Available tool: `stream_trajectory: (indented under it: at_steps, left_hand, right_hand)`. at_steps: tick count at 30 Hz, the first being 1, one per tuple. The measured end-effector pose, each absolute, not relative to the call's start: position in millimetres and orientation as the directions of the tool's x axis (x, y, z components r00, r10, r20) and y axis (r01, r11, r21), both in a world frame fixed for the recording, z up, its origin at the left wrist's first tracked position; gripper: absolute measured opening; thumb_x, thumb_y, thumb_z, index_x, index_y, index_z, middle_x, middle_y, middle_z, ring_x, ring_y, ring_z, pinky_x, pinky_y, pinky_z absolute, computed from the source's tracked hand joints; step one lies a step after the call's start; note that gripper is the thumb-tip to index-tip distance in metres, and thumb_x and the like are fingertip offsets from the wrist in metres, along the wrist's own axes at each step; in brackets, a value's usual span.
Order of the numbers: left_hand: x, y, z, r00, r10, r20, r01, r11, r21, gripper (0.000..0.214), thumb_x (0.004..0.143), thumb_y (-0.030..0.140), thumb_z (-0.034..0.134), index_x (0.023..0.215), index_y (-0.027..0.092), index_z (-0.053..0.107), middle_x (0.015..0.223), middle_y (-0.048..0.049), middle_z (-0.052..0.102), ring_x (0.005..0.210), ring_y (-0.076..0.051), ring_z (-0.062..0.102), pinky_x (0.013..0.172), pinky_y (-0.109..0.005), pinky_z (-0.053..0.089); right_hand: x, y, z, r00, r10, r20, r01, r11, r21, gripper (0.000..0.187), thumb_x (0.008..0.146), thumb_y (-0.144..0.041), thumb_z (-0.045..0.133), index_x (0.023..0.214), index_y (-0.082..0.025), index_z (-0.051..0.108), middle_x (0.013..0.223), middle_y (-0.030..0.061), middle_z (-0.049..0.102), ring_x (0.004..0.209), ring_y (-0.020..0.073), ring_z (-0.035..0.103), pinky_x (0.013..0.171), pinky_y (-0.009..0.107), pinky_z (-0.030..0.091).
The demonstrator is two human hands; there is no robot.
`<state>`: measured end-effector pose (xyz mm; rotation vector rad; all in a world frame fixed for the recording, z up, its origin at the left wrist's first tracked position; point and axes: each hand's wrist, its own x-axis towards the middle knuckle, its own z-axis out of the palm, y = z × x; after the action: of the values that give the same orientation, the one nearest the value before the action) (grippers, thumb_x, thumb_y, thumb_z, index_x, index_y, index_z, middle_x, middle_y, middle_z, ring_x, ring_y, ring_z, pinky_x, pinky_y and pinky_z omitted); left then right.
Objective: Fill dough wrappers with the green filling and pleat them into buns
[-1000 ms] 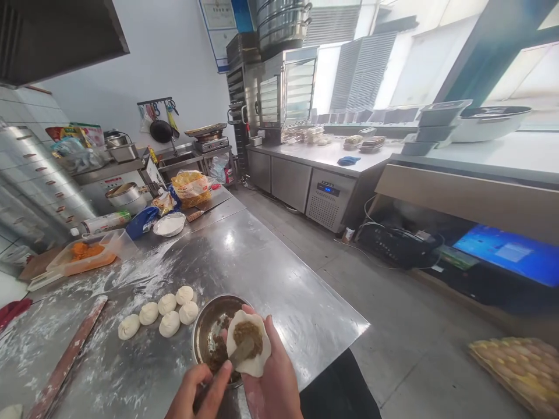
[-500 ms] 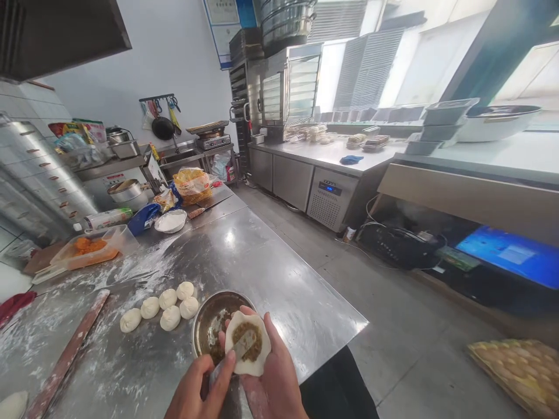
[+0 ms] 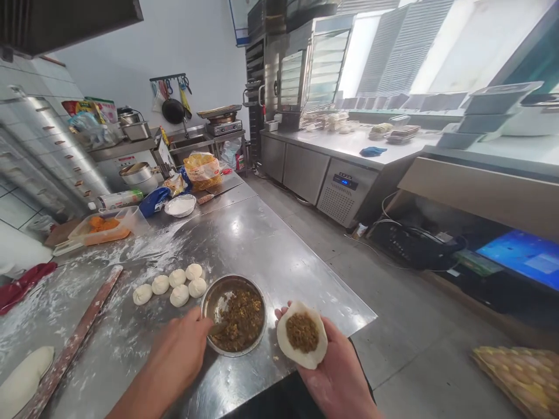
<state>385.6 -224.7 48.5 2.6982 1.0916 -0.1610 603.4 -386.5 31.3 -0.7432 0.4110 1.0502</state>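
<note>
The right hand cups a floury round of dough on its open palm, over the steel table's front right edge. A mound of brown minced filling sits at the centre, the edges unsealed. The left hand closes narrowly on a small spatula, its blade in a steel bowl. Pleated dough buns sit just left of the bowl.

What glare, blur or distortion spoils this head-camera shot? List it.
Head view: the windows blow out to white at upper right; the steel table throws a pale glare; wide-angle distortion bends the room's lines toward the edges; the dough wrapper on the right hand stays sharp.
</note>
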Motion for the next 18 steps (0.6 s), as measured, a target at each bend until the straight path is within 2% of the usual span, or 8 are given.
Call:
stream_trajectory:
  at_steps: [3, 6, 9, 14, 18]
  left_hand:
    - [390.6, -226.9, 47.5, 0.739, 0.636, -0.222, 0.670, -0.662, 0.337, 0.030, 0.095, 0.030, 0.049, 0.093, 0.031, 0.080, 0.094, -0.0053, 0.069, 0.078, -0.019, 0.066, 0.073, -0.028, 0.044]
    - [394.0, -223.4, 49.3, 0.757, 0.589, -0.282, 0.645, -0.606, 0.466, 0.031, 0.095, 0.032, 0.050, 0.094, 0.029, 0.081, 0.098, -0.0061, 0.071, 0.091, -0.021, 0.067, 0.081, -0.029, 0.044]
    - [396.0, -212.2, 50.1, 0.765, 0.554, -0.327, 0.635, -0.571, 0.520, 0.029, 0.094, 0.034, 0.054, 0.099, 0.030, 0.082, 0.098, -0.0039, 0.073, 0.094, -0.022, 0.066, 0.085, -0.030, 0.043]
    - [394.7, -194.3, 43.9, 0.758, 0.520, -0.393, 0.637, -0.461, 0.618, 0.031, 0.092, 0.042, 0.058, 0.104, 0.028, 0.083, 0.103, -0.0020, 0.076, 0.093, -0.020, 0.067, 0.084, -0.028, 0.045]
    - [392.7, -190.4, 37.5, 0.748, 0.519, -0.414, 0.635, -0.378, 0.673, 0.039, 0.092, 0.048, 0.058, 0.109, 0.021, 0.081, 0.111, -0.0049, 0.076, 0.090, -0.019, 0.067, 0.082, -0.028, 0.047]
  right_hand:
    - [595.4, -391.8, 19.2, 0.431, 0.607, -0.668, -0.902, 0.262, -0.344, 0.026, 0.079, -0.021, 0.072, 0.102, -0.009, 0.076, 0.094, 0.0156, 0.081, 0.091, 0.0326, 0.077, 0.076, 0.041, 0.065]
    - [588.3, -396.7, 12.2, 0.405, 0.583, -0.704, -0.914, 0.247, -0.321, 0.023, 0.082, -0.020, 0.069, 0.100, -0.007, 0.076, 0.092, 0.0167, 0.080, 0.088, 0.0318, 0.078, 0.076, 0.040, 0.065]
    - [587.3, -400.5, 9.5, 0.406, 0.572, -0.713, -0.914, 0.260, -0.311, 0.021, 0.085, -0.020, 0.066, 0.100, -0.007, 0.075, 0.094, 0.0178, 0.080, 0.088, 0.0312, 0.078, 0.075, 0.039, 0.065]
    - [591.1, -399.4, 13.4, 0.426, 0.551, -0.718, -0.904, 0.284, -0.319, 0.022, 0.085, -0.021, 0.069, 0.105, -0.014, 0.073, 0.095, 0.0133, 0.079, 0.090, 0.0328, 0.077, 0.075, 0.044, 0.066]
    - [589.4, -389.9, 18.5, 0.470, 0.527, -0.708, -0.882, 0.291, -0.370, 0.014, 0.081, -0.023, 0.074, 0.093, -0.015, 0.072, 0.082, 0.0088, 0.077, 0.082, 0.0303, 0.077, 0.071, 0.040, 0.065]
